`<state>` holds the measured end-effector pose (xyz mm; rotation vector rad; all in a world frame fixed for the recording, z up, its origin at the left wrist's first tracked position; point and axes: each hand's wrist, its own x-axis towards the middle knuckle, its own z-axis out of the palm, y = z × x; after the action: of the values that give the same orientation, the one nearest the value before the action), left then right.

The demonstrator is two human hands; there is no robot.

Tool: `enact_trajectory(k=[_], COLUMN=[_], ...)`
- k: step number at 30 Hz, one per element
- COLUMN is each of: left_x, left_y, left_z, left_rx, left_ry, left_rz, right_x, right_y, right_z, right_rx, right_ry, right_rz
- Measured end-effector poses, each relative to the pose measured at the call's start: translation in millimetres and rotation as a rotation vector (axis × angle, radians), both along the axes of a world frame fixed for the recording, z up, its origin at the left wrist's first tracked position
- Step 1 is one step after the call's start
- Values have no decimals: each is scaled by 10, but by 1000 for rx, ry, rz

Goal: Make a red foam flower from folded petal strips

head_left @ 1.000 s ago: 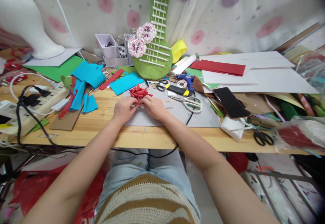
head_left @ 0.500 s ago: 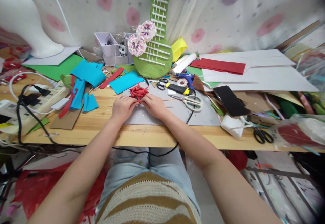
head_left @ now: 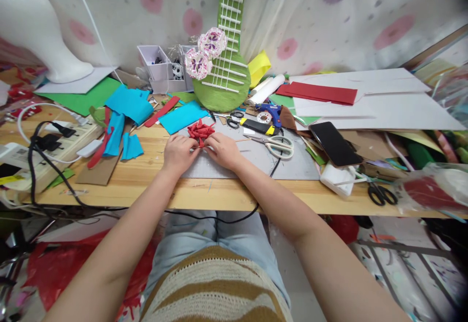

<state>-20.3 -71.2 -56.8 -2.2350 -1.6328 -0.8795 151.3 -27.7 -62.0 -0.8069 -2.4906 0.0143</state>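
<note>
A red crepe-paper flower (head_left: 201, 129) with pointed, twisted petals is pinched low down between my two hands, over the grey cutting mat (head_left: 252, 168). My left hand (head_left: 180, 152) has thumb and fingers closed on its near left side. From the right, my right hand (head_left: 221, 149) is closed on the same flower, fingertips nearly meeting the left ones. The part inside the fingers is hidden. A thin wooden stick (head_left: 244, 140) lies just right of my right hand, with white-handled scissors (head_left: 276, 145) beyond it.
Behind stands a green paper lute (head_left: 221, 90) with pink-white flowers. A utility knife (head_left: 259, 126) and blue glue gun (head_left: 268, 112) lie back right, a phone (head_left: 334, 144) farther right. Blue crepe paper (head_left: 129, 104) and a power strip (head_left: 78, 134) are left. A black cable (head_left: 219, 220) hangs along the table's front edge.
The view has shifted very slightly. Both hands keep hold of the red flower at the same spot, with only small finger movement.
</note>
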Motion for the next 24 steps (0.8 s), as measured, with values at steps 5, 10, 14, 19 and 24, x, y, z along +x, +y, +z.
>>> enact_trajectory(k=[5, 10, 14, 19, 24], left_x=[1, 14, 29, -15, -59], left_y=[4, 17, 46, 76, 71], left_z=[-3, -7, -27, -48, -45], left_rx=[-26, -67, -108, -120, -128], left_ry=[-39, -205, -336, -375, -354], left_rz=[11, 37, 58, 54, 36], right_x=[7, 17, 15, 31, 54], right_y=[-1, 14, 19, 5, 7], right_z=[-8, -33, -48, -36, -21], right_rx=[19, 6, -9, -8, -21], right_ry=[48, 121, 157, 163, 162], right_rz=[1, -4, 4, -13, -7])
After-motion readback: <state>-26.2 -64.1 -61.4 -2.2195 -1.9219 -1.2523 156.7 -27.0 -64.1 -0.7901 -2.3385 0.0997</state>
